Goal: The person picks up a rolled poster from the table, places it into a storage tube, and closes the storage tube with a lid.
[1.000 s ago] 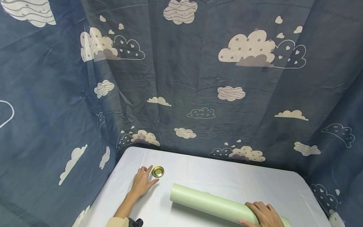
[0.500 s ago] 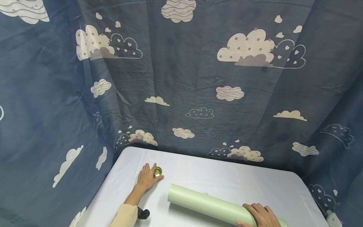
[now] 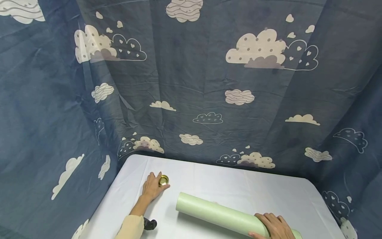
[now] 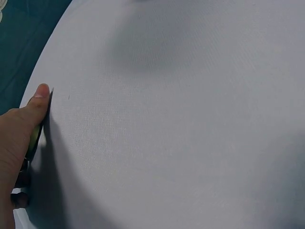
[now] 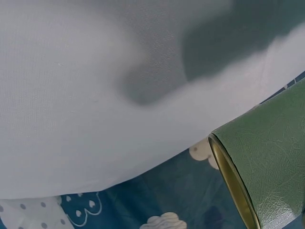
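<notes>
from the head view, your left grip (image 3: pixel 152 188) is parted just to the gold lid's width, thumb and finger pinching the gold lid (image 3: pixel 163 180) on the tabletop (image 3: pixel 238 184) – your right grip (image 3: pixel 275 226) curls over the right part of the pale green tube (image 3: pixel 221 214). from the left wrist, your thumb lies against the lid, mostly hidden. from the right wrist, the tube shows a gold-rimmed end – your finger hold can't be told there.

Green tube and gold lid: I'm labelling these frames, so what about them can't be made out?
Head view: part of the green tube, covered by the right hand; its right end, cut by the bottom edge.
Head view: the left edge of the gold lid, behind the left hand.
Left wrist view: most of the lid, hidden by that hand.
Right wrist view: the rest of the tube, cut by the right edge.
</notes>
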`<state>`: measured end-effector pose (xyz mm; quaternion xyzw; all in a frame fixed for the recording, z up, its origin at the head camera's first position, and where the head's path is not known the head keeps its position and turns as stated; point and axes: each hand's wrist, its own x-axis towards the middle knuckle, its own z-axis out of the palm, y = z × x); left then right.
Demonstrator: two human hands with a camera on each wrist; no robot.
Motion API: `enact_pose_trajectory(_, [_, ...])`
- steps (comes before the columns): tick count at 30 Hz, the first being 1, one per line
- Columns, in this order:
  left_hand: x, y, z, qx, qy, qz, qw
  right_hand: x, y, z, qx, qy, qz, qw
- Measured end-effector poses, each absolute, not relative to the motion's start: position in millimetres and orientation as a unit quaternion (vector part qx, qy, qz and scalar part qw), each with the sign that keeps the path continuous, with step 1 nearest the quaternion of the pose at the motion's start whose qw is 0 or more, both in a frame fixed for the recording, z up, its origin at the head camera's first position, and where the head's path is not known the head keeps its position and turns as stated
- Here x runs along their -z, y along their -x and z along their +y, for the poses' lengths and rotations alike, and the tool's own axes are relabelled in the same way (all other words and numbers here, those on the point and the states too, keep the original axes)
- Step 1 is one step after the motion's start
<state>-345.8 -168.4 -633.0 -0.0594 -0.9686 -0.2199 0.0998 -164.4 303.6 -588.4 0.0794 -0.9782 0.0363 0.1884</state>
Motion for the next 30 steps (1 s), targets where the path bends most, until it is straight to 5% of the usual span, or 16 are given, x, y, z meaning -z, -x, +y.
enact_pose_trajectory(9, [637,341,-174,0.269,0.048,-0.955,0.111,593,170,309,-0.017,-0.089,-0.966,0.242])
enact_pose_trajectory(13, [636,336,-169,0.347,0.044,-0.932,0.097,589,171,311,-0.021,-0.072,-0.972,0.221])
enact_pose_trajectory(23, [622,312,-149,0.641,0.066,-0.765,-0.012,582,177,307,-0.041,-0.05,-0.979,0.194])
enact_pose_trajectory(30, [612,298,-142,0.676,0.145,-0.718,-0.08,580,182,301,-0.047,-0.05,-0.98,0.187])
